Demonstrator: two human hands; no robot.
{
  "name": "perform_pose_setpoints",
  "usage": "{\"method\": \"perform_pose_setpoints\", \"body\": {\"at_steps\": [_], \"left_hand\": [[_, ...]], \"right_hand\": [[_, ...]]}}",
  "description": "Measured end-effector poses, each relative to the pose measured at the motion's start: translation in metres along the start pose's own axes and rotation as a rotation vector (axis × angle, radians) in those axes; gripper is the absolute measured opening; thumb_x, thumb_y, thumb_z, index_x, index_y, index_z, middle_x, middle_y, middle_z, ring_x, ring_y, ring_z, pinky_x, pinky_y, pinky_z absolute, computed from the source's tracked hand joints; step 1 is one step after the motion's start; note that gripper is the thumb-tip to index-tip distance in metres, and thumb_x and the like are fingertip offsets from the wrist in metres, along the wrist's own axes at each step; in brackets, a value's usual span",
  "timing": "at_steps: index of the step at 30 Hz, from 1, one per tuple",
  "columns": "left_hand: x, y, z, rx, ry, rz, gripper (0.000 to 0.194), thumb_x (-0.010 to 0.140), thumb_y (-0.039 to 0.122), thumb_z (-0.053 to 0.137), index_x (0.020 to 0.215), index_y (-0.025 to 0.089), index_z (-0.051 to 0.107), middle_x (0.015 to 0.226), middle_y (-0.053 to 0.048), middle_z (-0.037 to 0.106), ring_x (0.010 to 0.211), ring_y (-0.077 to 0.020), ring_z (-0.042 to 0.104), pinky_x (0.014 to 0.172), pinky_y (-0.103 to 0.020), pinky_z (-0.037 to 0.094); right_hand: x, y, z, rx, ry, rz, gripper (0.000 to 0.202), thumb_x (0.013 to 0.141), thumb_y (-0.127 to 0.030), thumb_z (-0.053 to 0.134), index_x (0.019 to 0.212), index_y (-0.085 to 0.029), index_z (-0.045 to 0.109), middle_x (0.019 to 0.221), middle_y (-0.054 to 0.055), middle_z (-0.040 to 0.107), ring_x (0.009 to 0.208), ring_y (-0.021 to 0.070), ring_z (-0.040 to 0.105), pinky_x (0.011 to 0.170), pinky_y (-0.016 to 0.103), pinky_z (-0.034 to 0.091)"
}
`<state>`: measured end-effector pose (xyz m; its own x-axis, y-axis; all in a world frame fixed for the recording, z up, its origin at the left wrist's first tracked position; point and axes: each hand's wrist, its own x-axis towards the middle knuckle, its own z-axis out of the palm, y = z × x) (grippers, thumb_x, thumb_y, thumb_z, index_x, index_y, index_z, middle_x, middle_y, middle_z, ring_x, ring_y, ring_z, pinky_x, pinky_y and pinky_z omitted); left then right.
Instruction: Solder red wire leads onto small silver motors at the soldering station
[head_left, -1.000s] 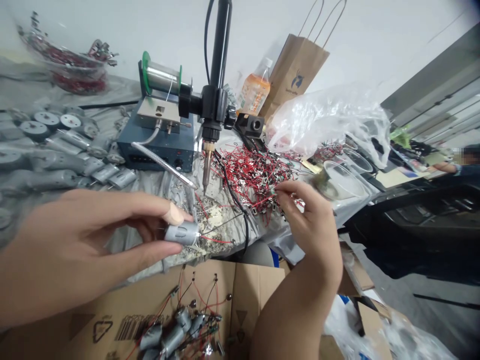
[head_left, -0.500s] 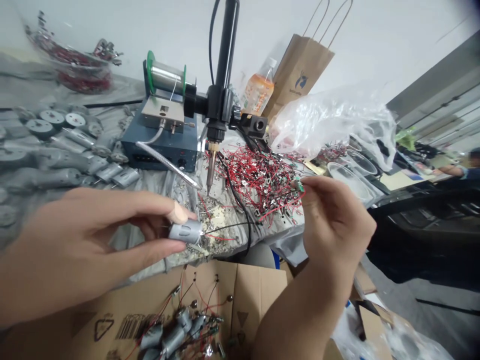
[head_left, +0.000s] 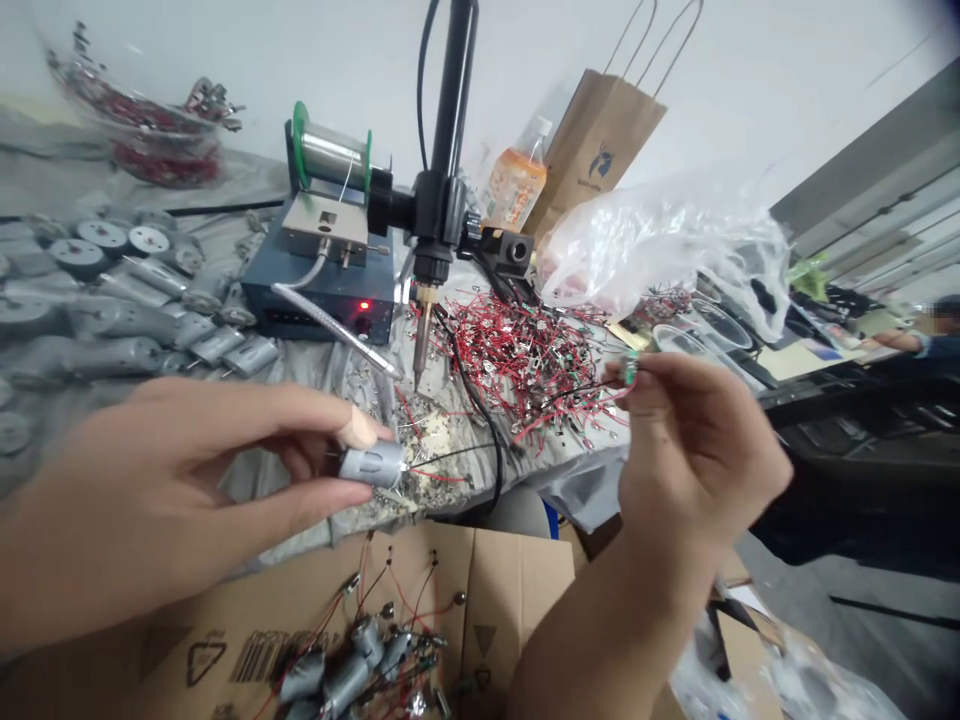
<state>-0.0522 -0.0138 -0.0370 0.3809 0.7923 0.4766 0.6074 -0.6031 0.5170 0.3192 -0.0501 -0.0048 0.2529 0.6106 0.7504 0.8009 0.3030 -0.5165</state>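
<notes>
Fingers (head_left: 341,494) pinching on both sides, from my remote seat
Left hand (head_left: 187,480) has the grey motor (head_left: 371,464), lower left of centre; right hand (head_left: 690,450) a green board (head_left: 631,368), centre right. I'd keep the black wire (head_left: 457,454) off the iron tip (head_left: 421,365).

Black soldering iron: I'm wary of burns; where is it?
In the head view's upper centre, the black soldering iron points down, right of the green-ended solder spool, above the grey cylindrical motor in the left hand.
</notes>
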Motion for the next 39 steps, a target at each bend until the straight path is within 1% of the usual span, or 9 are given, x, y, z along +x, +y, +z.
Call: {"method": "perform_pose_setpoints", "body": {"at_steps": [3,6,9,16,22,28,33,35,39], "left_hand": [[0.0,0.001,0.0,-0.068,0.047,0.008,0.036,0.116,0.06,0.072,0.111,0.033,0.095,0.101,0.013,0.096,0.078,-0.0147,0.09,0.067,-0.031,0.068],[0.0,0.003,-0.003,-0.079,0.026,0.028,0.031,0.118,0.056,0.073,0.112,0.035,0.095,0.106,0.013,0.097,0.082,-0.0163,0.092,0.067,-0.03,0.069],[0.002,0.007,-0.007,-0.047,-0.009,0.025,0.021,0.119,0.048,0.075,0.116,0.038,0.094,0.107,0.011,0.098,0.08,-0.0163,0.091,0.07,-0.029,0.071],[0.009,0.003,-0.006,-0.104,0.032,0.217,0.012,0.119,0.037,0.081,0.128,0.044,0.086,0.096,0.016,0.091,0.07,-0.0055,0.083,0.072,-0.011,0.064],[0.012,0.004,-0.007,-0.082,0.011,0.24,0.013,0.121,0.036,0.08,0.131,0.043,0.084,0.088,0.017,0.087,0.065,-0.0041,0.079,0.07,-0.008,0.062],[0.011,0.003,-0.007,-0.069,0.019,0.23,0.012,0.121,0.038,0.08,0.131,0.043,0.084,0.093,0.016,0.09,0.067,-0.0042,0.081,0.07,-0.009,0.062],[0.01,0.004,-0.007,-0.096,0.032,0.228,0.01,0.122,0.038,0.08,0.128,0.043,0.085,0.097,0.016,0.092,0.071,-0.0052,0.084,0.072,-0.01,0.064],[0.009,0.003,-0.007,-0.093,0.036,0.225,0.011,0.121,0.038,0.081,0.129,0.043,0.086,0.097,0.015,0.092,0.071,-0.0063,0.084,0.071,-0.011,0.065],[0.01,0.003,-0.005,-0.096,0.029,0.219,0.011,0.121,0.037,0.08,0.129,0.042,0.086,0.095,0.016,0.091,0.068,-0.0046,0.081,0.07,-0.01,0.064]], "right_hand": [[0.0,-0.001,-0.006,-0.041,-0.076,-0.005,0.009,0.116,-0.032,0.084,0.115,-0.03,0.092,0.107,0.005,0.093,0.095,0.0274,0.089,0.088,0.045,0.072],[-0.001,-0.003,-0.012,-0.063,-0.086,0.002,0.011,0.117,-0.031,0.084,0.12,-0.031,0.094,0.111,0.004,0.095,0.098,0.0262,0.09,0.093,0.044,0.072],[-0.001,-0.004,-0.016,-0.067,-0.138,0.038,0.01,0.114,-0.031,0.086,0.115,-0.031,0.095,0.106,0.002,0.095,0.092,0.0239,0.088,0.086,0.04,0.07],[0.001,0.001,-0.006,0.019,-0.131,0.034,0.009,0.114,-0.029,0.085,0.115,-0.029,0.094,0.106,0.001,0.094,0.092,0.0208,0.087,0.085,0.036,0.07],[0.004,0.009,-0.002,0.137,-0.273,0.096,0.035,0.114,-0.027,0.08,0.149,-0.026,0.087,0.105,0.001,0.091,0.085,0.018,0.086,0.079,0.034,0.072],[0.0,0.017,-0.018,0.184,-0.39,0.142,0.041,0.116,-0.03,0.082,0.157,-0.032,0.085,0.126,0.005,0.093,0.114,0.023,0.093,0.103,0.04,0.077],[0.001,0.019,-0.039,-0.043,-0.404,0.14,0.04,0.117,-0.037,0.079,0.155,-0.031,0.088,0.154,0.011,0.091,0.142,0.0346,0.088,0.12,0.056,0.073],[0.003,0.019,-0.044,-0.132,-0.416,0.174,0.039,0.114,-0.039,0.079,0.15,-0.029,0.091,0.149,0.013,0.093,0.135,0.0366,0.088,0.115,0.057,0.073],[0.006,0.017,-0.042,-0.222,-0.435,0.257,0.045,0.106,-0.049,0.077,0.139,-0.025,0.095,0.119,0.014,0.092,0.098,0.0323,0.081,0.095,0.055,0.068]]}}
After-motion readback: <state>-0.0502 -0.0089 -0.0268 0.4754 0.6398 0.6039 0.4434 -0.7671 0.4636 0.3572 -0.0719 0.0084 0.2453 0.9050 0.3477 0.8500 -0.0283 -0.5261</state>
